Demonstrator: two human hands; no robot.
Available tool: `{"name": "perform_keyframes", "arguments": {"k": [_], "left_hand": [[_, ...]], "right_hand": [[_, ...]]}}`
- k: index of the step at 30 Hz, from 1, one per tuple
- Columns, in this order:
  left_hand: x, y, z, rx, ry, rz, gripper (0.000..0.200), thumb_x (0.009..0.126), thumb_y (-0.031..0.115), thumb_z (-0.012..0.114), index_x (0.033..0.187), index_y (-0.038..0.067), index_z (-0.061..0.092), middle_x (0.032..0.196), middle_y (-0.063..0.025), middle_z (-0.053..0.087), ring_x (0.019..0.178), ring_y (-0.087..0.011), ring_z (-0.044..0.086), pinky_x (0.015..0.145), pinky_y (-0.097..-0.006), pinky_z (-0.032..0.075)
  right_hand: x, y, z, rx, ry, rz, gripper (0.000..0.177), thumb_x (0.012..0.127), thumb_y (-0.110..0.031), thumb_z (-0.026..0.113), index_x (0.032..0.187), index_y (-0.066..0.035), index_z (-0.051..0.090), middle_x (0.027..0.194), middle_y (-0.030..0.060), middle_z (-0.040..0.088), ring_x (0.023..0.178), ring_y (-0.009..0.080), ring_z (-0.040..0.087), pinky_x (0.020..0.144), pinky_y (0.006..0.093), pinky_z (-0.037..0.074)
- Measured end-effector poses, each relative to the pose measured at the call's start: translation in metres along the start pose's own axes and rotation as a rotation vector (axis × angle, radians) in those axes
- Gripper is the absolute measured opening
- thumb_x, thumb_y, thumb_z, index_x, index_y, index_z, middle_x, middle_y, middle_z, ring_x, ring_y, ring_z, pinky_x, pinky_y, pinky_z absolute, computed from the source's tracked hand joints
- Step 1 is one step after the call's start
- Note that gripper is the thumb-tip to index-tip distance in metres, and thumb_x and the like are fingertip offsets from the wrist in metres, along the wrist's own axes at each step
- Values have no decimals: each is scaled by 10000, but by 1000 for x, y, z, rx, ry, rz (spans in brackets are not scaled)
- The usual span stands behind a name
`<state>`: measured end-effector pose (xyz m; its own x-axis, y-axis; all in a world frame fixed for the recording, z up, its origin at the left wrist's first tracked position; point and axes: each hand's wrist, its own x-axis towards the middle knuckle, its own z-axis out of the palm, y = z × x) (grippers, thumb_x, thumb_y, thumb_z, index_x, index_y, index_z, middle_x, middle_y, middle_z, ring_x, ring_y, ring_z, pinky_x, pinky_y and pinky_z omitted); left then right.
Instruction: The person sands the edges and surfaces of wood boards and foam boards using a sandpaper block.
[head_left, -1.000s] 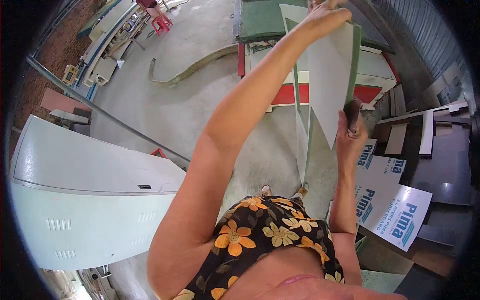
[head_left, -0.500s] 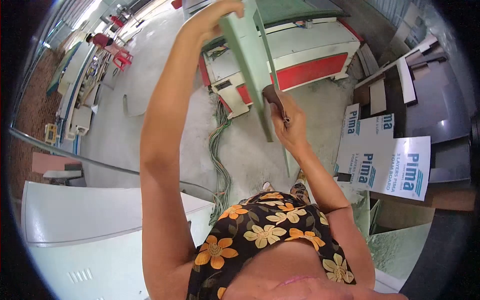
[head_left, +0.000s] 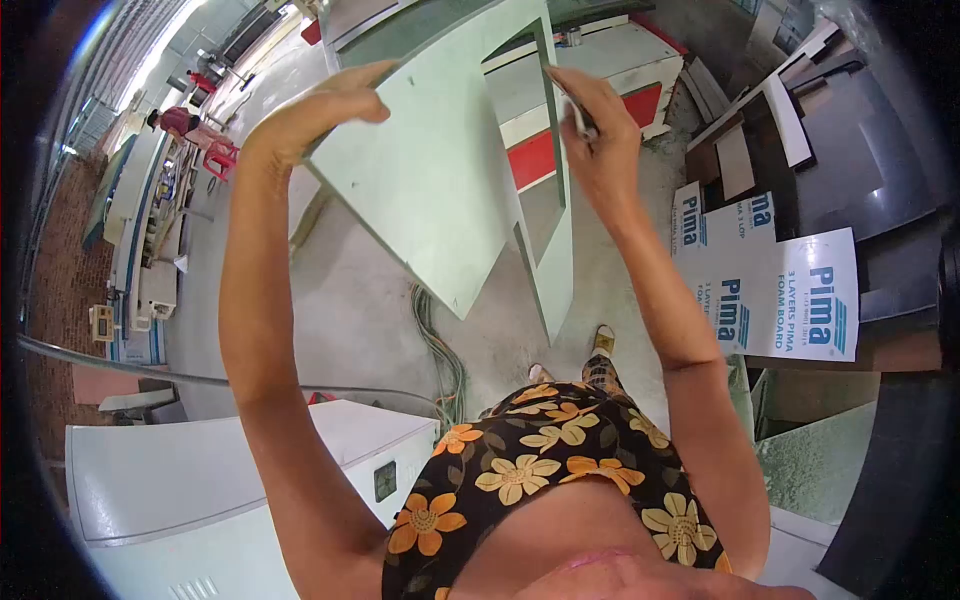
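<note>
A pale green board piece [head_left: 430, 190] hangs tilted in front of me. It has a broad flat face on the left and a narrower side with a cut-out opening on the right. My left hand [head_left: 335, 110] grips its upper left edge, thumb on the face and fingers behind. My right hand [head_left: 608, 140] is closed around a folded piece of sandpaper [head_left: 582, 118], right at the edge beside the opening. Most of the sandpaper is hidden by the fingers.
Behind the board stands a white and red machine bench [head_left: 645, 105]. Printed foam boards [head_left: 760, 300] and dark sheets [head_left: 860, 190] lie at right. A white cabinet [head_left: 230, 460] is at lower left, with cables [head_left: 440, 350] on the floor. A person [head_left: 180, 122] works far left.
The board has turned from nearly edge-on to show its broad face, its left side swinging left with my left hand. My right hand has moved up along the edge with the sandpaper.
</note>
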<state>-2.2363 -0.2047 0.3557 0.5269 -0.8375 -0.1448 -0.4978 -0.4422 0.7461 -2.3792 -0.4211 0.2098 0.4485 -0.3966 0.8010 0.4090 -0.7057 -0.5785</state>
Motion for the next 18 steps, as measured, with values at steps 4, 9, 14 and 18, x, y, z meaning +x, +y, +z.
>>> {"name": "perform_keyframes", "arguments": {"k": [4,9,14,18], "left_hand": [[-5,1,3,6,19,-5,686,697,254,569,1308,-27,434,1142,-111,547,1031,-172,482,918,-250,367],[-23,21,15,-99,-27,-72,628,725,171,527,1314,-16,416,1118,-83,548,1012,-134,485,889,-233,384],[-36,23,20,-197,-31,-102,634,732,99,537,1330,-42,384,1158,-68,531,1050,-118,466,918,-222,362],[-37,15,20,-197,-18,-86,655,733,83,545,1349,-44,364,1210,-81,511,1092,-127,449,950,-224,337]], "right_hand": [[53,-18,15,-64,-78,-344,487,617,17,664,1084,-115,620,1086,74,603,1019,287,554,845,381,453],[83,-18,43,-96,-303,-585,457,632,-109,717,1078,-138,625,1077,39,612,1054,253,549,915,391,406],[95,-5,41,-202,-519,-672,465,669,-135,711,1125,-164,620,1124,18,624,1096,199,548,952,371,385],[110,19,23,-215,-571,-671,520,667,-43,672,1168,-160,596,1165,20,610,1105,212,551,951,361,420]]}}
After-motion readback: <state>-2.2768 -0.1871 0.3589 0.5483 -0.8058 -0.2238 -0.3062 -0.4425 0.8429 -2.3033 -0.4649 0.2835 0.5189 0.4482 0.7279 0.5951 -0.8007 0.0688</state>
